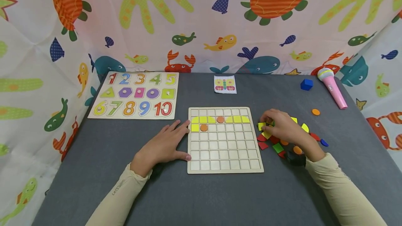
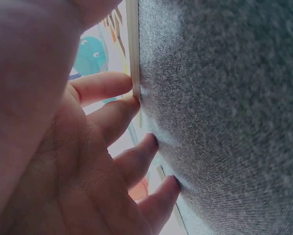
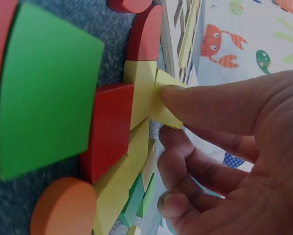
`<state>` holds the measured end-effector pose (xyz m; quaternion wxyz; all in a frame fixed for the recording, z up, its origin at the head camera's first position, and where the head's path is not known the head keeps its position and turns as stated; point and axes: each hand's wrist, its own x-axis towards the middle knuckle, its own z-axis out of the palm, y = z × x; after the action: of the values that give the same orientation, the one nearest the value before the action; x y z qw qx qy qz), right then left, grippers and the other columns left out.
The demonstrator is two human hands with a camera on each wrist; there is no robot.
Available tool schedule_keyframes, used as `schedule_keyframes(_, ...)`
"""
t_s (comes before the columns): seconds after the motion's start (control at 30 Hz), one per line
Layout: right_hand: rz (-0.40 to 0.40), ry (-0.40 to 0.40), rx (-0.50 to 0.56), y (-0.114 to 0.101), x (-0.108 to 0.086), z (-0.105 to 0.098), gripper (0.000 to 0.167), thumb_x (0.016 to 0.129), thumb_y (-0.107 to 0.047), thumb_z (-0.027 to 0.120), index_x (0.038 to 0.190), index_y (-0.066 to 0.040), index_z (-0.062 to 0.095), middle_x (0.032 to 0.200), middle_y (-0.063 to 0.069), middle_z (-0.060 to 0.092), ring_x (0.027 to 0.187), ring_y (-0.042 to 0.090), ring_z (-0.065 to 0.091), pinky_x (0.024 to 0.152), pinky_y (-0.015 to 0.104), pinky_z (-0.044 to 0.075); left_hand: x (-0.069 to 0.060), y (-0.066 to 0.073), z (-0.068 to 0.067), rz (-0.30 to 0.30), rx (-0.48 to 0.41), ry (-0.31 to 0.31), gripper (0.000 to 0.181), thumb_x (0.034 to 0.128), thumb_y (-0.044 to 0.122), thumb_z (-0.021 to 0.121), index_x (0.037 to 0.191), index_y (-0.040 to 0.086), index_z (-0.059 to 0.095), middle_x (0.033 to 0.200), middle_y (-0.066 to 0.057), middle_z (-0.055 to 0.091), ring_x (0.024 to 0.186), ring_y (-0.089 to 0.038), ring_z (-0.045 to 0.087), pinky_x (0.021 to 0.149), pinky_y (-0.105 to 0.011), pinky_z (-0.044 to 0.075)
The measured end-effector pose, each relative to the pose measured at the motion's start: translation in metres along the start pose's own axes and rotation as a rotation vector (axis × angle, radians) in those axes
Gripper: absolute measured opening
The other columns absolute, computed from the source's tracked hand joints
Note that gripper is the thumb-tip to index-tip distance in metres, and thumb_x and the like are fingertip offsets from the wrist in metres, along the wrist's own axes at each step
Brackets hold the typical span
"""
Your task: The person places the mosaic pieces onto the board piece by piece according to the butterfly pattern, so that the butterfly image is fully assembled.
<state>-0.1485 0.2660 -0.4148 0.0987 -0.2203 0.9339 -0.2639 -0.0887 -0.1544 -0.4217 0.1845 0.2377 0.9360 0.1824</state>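
A wooden grid board [image 1: 225,145] lies at the centre, its top row holding yellow pieces and an orange disc [image 1: 220,119]; below that row's left end are a yellow square [image 1: 195,127] and another orange disc [image 1: 203,127]. My left hand [image 1: 163,145] rests at the board's left edge, fingers spread, thumb and fingertips touching it. At the loose pieces right of the board, my right hand [image 1: 284,126] pinches a yellow piece [image 3: 165,105] between thumb and fingers. Red, green, yellow and orange pieces lie beneath and around that hand.
Behind left lies a number and shape board [image 1: 135,95]. A small pattern card [image 1: 225,84] is behind the grid. At the back right are a blue cube [image 1: 306,84], a pink toy microphone [image 1: 333,88] and a lone orange disc [image 1: 315,112]. Printed cloth hangs behind the table.
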Motion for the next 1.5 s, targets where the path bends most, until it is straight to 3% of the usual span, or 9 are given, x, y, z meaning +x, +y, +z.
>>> schedule_keyframes(0.13,0.014,0.031,0.025,-0.001,0.000,-0.002,0.007,0.099,-0.001,0.074,0.104,-0.005,0.072,0.091,0.002,0.068,0.079,0.021,0.059,0.067,0.033,0.052,0.000,0.000,0.000,0.000,-0.001,-0.001,0.093,0.0877,0.050,0.088,0.159,0.007,0.048,0.176,-0.009,0.025,0.163,-0.039,0.015,0.129,-0.060,0.015)
schedule_keyframes(0.37,-0.005,0.091,0.030,-0.011,0.003,-0.004,0.007,0.099,0.000,0.073,0.104,-0.005,0.073,0.095,0.005,0.073,0.083,0.022,0.064,0.074,0.035,0.057,0.000,-0.001,0.001,0.006,-0.008,0.004,0.093,0.0877,0.050,0.088,0.160,0.007,0.047,0.176,-0.008,0.025,0.163,-0.038,0.015,0.129,-0.060,0.015)
schedule_keyframes(0.6,-0.011,0.084,0.104,-0.026,0.014,0.002,0.008,0.100,-0.002,0.073,0.107,-0.005,0.074,0.100,0.005,0.074,0.086,0.021,0.066,0.076,0.031,0.058,-0.001,0.000,0.000,-0.001,-0.011,0.001,0.094,0.0876,0.050,0.088,0.160,0.007,0.047,0.176,-0.008,0.025,0.163,-0.038,0.014,0.129,-0.060,0.014)
schedule_keyframes(0.8,-0.061,0.092,0.123,-0.043,0.027,0.011,0.009,0.099,0.000,0.073,0.105,-0.006,0.074,0.094,0.003,0.072,0.083,0.022,0.062,0.074,0.033,0.056,-0.001,-0.001,0.000,0.001,-0.008,0.002,0.094,0.0880,0.050,0.088,0.160,0.007,0.046,0.176,-0.007,0.024,0.163,-0.038,0.014,0.129,-0.060,0.015)
schedule_keyframes(1.13,-0.149,0.040,0.193,-0.068,0.046,0.027,0.010,0.100,0.001,0.072,0.106,-0.005,0.075,0.099,0.003,0.074,0.087,0.020,0.065,0.080,0.041,0.058,0.000,-0.001,-0.001,0.009,0.011,0.002,0.092,0.0876,0.050,0.088,0.159,0.007,0.048,0.176,-0.009,0.025,0.162,-0.039,0.015,0.129,-0.060,0.017)
schedule_keyframes(1.5,-0.242,-0.026,0.187,-0.092,0.067,0.047,0.012,0.098,0.000,0.072,0.108,-0.005,0.077,0.101,0.004,0.075,0.088,0.018,0.067,0.082,0.041,0.059,0.001,-0.001,0.000,0.001,0.003,-0.005,0.093,0.0880,0.052,0.087,0.160,0.009,0.047,0.177,-0.008,0.023,0.163,-0.037,0.014,0.129,-0.059,0.015)
